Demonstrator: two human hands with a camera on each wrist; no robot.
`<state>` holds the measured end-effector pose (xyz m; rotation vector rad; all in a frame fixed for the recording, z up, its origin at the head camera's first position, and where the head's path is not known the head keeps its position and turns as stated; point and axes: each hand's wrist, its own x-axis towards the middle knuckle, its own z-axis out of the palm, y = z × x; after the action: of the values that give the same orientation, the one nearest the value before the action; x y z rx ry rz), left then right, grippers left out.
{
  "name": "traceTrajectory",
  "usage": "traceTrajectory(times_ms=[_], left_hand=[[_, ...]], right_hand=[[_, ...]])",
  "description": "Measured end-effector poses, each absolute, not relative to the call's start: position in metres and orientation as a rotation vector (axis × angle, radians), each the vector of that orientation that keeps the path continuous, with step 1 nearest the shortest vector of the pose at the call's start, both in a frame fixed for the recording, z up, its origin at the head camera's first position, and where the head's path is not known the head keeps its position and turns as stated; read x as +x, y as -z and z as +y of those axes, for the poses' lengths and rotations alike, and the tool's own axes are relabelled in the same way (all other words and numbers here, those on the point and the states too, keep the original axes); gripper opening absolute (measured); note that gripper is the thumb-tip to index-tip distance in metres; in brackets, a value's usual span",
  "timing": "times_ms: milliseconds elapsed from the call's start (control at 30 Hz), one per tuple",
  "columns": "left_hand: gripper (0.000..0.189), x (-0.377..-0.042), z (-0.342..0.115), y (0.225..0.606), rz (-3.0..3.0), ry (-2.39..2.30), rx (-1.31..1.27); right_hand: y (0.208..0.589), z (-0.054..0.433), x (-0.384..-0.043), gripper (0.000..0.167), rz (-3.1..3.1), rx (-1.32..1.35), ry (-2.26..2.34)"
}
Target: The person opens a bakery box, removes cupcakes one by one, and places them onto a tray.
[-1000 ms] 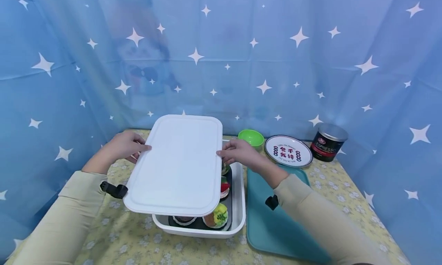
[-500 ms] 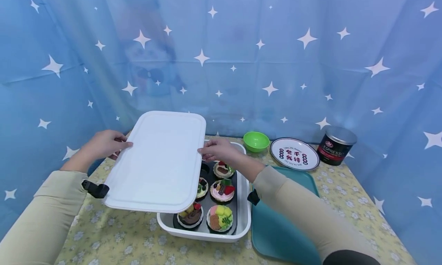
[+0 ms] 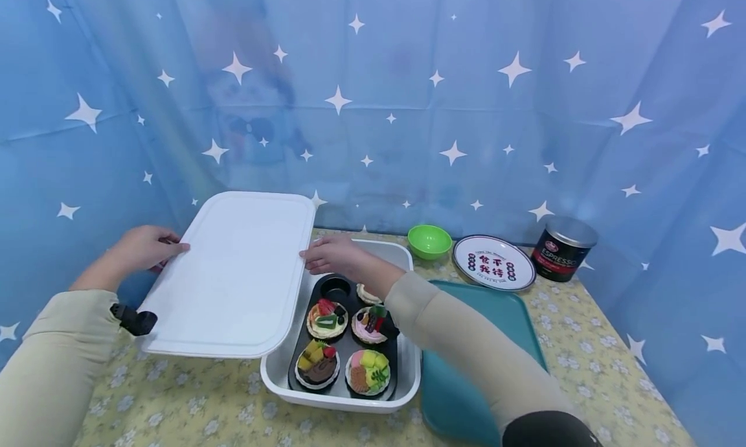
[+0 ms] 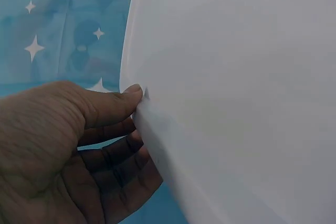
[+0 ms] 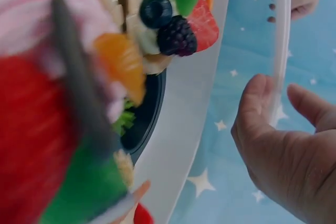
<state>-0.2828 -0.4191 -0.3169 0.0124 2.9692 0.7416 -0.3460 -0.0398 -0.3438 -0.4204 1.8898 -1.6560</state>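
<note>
Your left hand (image 3: 146, 247), right hand (image 3: 333, 254) pinch opposite edges of white rectangular plastic lid (image 3: 230, 278), raised near left edge of yellow floral table (image 3: 192, 408); loosened pinch (left thumb barely overlaps) could drop it.

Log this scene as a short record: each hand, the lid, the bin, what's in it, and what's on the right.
Left hand: pinches lid by its left edge
Right hand: grips the lid's right edge
Lid: off, overlapping the bin's left side in the head view
Bin: white, uncovered
Contents: dark pan; five tarts visible, one empty cup
Right side: teal tray, green bowl, plate, espresso can
</note>
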Motion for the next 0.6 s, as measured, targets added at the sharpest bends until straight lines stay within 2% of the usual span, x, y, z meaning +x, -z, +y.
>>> traceTrajectory(times_ms=[300, 600], left_hand=[[0.052, -0.291, -0.443, 0.335, 3.022, -0.622, -0.049], [0.054, -0.297, -0.454, 0.372, 2.961, -0.7, -0.142]], right_hand=[[0.349, -0.068, -0.353, 0.032, 1.841, -0.377, 1.67], [0.363, -0.08, -0.354, 0.048, 1.85, -0.376, 1.593]])
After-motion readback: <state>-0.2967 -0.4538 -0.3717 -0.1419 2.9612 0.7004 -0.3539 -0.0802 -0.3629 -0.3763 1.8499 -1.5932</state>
